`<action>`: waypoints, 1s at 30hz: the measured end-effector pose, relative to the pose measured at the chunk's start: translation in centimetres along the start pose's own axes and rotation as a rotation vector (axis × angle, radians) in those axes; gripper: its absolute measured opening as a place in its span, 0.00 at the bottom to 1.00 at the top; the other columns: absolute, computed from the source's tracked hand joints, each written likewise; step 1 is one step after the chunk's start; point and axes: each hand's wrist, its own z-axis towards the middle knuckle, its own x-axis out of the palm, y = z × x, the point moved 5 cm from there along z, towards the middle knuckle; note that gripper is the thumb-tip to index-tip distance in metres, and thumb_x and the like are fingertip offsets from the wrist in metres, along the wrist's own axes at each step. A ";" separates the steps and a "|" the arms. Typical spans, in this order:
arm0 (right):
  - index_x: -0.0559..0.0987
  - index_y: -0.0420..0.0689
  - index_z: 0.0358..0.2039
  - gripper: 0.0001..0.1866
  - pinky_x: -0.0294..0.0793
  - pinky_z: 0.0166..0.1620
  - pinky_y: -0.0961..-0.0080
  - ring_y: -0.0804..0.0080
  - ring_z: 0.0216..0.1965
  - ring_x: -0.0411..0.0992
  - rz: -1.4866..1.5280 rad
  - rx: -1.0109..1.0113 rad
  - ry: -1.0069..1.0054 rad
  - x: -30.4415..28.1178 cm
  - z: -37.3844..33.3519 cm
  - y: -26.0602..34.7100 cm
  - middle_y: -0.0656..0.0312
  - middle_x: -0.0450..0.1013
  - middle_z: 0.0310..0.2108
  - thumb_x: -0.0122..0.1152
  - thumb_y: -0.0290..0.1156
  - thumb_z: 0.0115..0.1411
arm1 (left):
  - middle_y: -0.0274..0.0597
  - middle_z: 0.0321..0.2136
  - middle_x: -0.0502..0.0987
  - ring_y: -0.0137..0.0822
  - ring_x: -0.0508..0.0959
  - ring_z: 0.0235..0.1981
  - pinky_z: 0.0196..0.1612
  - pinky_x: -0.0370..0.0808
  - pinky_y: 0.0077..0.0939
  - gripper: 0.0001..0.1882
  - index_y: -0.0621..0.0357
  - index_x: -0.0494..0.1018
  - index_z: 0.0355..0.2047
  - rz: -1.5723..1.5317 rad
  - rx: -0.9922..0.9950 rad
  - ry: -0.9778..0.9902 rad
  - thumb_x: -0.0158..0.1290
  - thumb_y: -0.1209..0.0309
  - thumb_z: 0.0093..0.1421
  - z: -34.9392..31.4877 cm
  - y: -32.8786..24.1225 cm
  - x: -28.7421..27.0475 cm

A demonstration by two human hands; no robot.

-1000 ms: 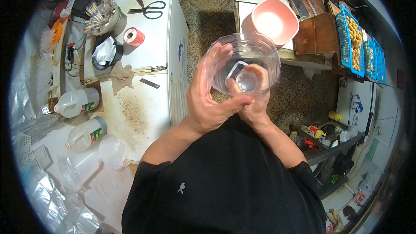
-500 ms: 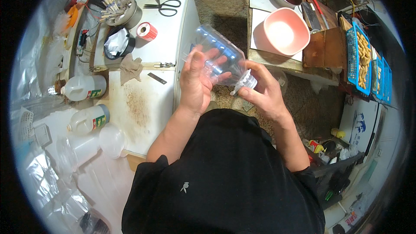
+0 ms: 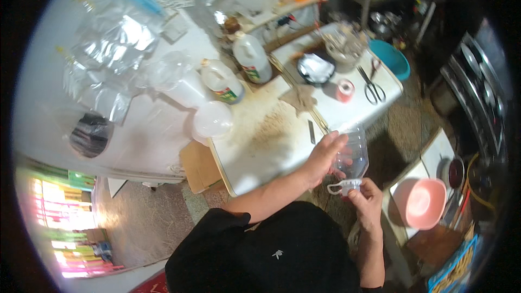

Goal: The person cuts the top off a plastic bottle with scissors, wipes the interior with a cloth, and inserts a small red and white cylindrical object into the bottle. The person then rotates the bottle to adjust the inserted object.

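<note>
A clear, ribbed plastic bottle (image 3: pixel 356 154) is held in front of my chest, its neck turned down toward me. My left hand (image 3: pixel 324 158) grips the bottle's body from the left, fingers showing through the plastic. My right hand (image 3: pixel 367 199) is closed round the neck, thumb on top; whether a cap is there I cannot tell. A white carry loop (image 3: pixel 336 188) sticks out to the left from the neck. Left of the bottle, a small dark flat metal piece (image 3: pixel 311 131) lies on the white, stained worktop (image 3: pixel 247 154).
On the worktop's far part are scissors (image 3: pixel 371 87), a red-and-white roll (image 3: pixel 344 90) and a black bowl (image 3: pixel 316 69). Two jugs (image 3: pixel 252 57) and round plastic lids (image 3: pixel 213 119) stand farther left. At right, a pink basin (image 3: pixel 427 203) sits on a low table. A cardboard box (image 3: pixel 201 167) is below the worktop.
My view has swung to the left, bringing the floor and a bright opening into sight. The bottle has tipped more upright, neck down. Both hands still hold it.
</note>
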 end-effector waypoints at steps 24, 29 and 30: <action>0.75 0.36 0.57 0.27 0.80 0.28 0.75 0.66 0.28 0.82 0.258 0.082 0.605 16.6 18.4 6.5 0.47 0.83 0.43 0.53 0.50 0.75 | 0.46 0.37 0.83 0.32 0.83 0.38 0.42 0.80 0.28 0.08 0.64 0.78 0.43 0.867 0.946 -0.703 0.57 0.71 0.71 -5.8 -20.9 -8.6; 0.79 0.37 0.53 0.15 0.78 0.30 0.79 0.77 0.29 0.80 0.016 0.156 0.683 12.5 21.1 5.2 0.56 0.84 0.37 0.64 0.32 0.72 | 0.37 0.34 0.83 0.23 0.80 0.36 0.40 0.78 0.22 0.08 0.64 0.79 0.42 0.930 0.930 -0.910 0.56 0.70 0.72 -7.7 -29.7 -9.0; 0.79 0.37 0.54 0.15 0.78 0.30 0.79 0.76 0.29 0.80 0.011 0.191 0.677 11.3 21.6 4.6 0.56 0.84 0.37 0.63 0.32 0.72 | 0.36 0.34 0.83 0.22 0.80 0.36 0.39 0.77 0.21 0.08 0.64 0.79 0.42 0.927 0.937 -0.920 0.56 0.71 0.71 -8.1 -31.5 -9.3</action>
